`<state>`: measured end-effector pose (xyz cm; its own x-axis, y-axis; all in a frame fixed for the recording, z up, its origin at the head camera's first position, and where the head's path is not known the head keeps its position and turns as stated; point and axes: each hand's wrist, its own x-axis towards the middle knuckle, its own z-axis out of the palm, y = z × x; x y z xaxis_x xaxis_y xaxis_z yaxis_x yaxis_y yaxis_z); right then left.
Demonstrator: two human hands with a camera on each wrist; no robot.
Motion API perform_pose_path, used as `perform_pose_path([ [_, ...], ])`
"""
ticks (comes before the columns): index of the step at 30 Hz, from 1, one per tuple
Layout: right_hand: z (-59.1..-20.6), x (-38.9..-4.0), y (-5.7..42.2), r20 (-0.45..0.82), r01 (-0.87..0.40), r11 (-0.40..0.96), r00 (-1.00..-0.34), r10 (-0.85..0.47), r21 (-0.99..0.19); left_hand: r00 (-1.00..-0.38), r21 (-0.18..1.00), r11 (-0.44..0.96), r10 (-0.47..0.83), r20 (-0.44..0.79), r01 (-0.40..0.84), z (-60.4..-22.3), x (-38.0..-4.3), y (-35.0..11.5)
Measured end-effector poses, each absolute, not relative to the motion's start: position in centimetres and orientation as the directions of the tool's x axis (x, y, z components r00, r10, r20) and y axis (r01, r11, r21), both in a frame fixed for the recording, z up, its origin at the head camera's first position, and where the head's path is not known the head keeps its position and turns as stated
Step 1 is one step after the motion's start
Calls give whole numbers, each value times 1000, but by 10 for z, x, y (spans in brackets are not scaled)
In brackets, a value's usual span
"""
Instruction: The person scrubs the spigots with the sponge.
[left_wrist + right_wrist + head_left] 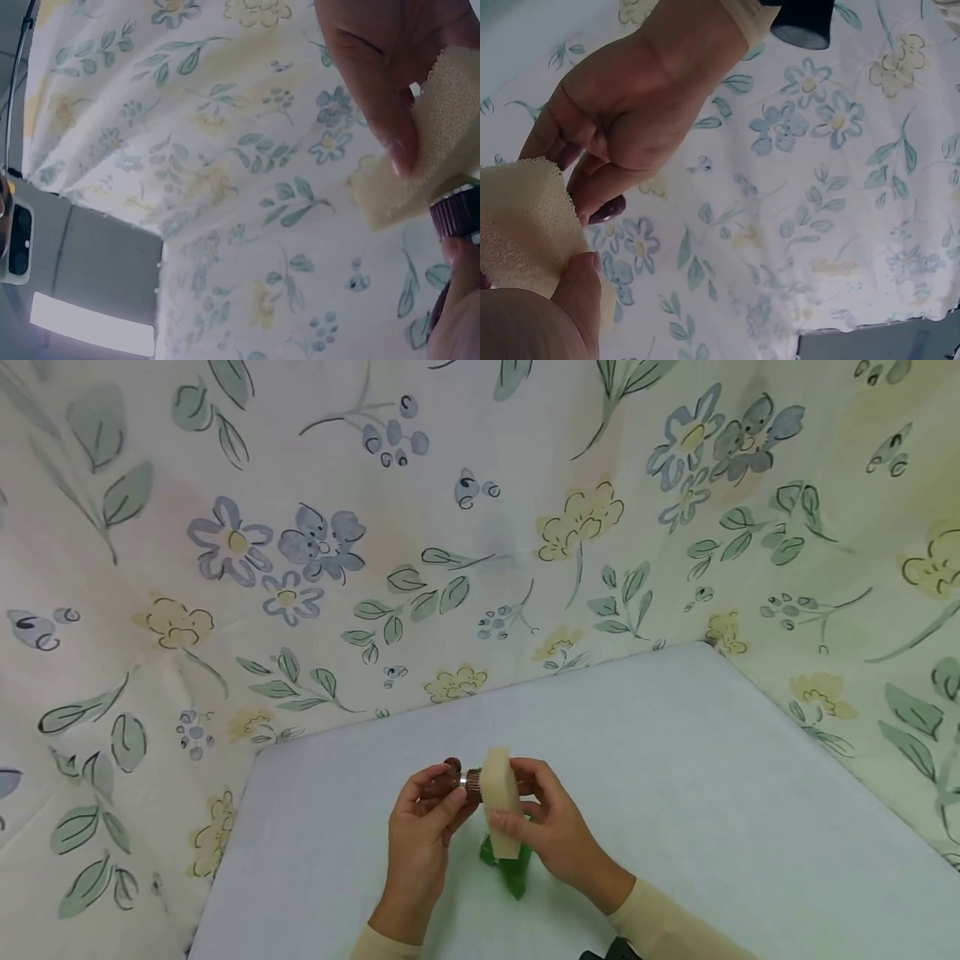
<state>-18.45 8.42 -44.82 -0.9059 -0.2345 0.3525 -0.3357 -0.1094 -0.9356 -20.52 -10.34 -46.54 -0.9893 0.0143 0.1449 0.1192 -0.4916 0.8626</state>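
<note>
Floral-printed fabric (450, 627), with blue and yellow flowers and green leaf sprigs, hangs round a pale tabletop (675, 760) from nine o'clock through twelve to three. Low in the middle of the head view, both hands are occupied. At the nine o'clock side, the left hand (423, 831) grips a brown object (473, 785) with a silver band and a ribbed end, which faces three o'clock. At the three o'clock side, the right hand (555, 827) holds a cream porous sponge (499, 797) between thumb and fingers, its long side running roughly from twelve to six. Ribbed end and sponge meet or nearly meet; I cannot tell which. Toward six o'clock from the sponge is a green item (514, 878), partly hidden behind it and too unclear to identify. Outward from the hands come cream sleeves (671, 922), and, at the bottom edge near five o'clock, a black device (621, 950). The left wrist view also shows a bright light panel (91, 324) toward eight o'clock.
</note>
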Motion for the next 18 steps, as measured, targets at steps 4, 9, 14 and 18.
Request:
perform_pose_path([
  [4,-458,-183,78,362,-343,-119,-896,-257,-932,-989,871,-471,-25,144,139,-467,-205,-105],
  [9,-474,-188,76,337,-332,-64,-906,-256,-941,-978,911,-355,-82,194,210,-465,-206,-109],
  [14,-479,-191,82,339,-346,-23,-902,-269,-938,-927,942,4,-175,331,335,-446,-206,-125],
  [18,-476,-193,89,354,-364,-9,-898,-261,-931,-874,894,241,-226,431,378,-437,-210,-152],
])
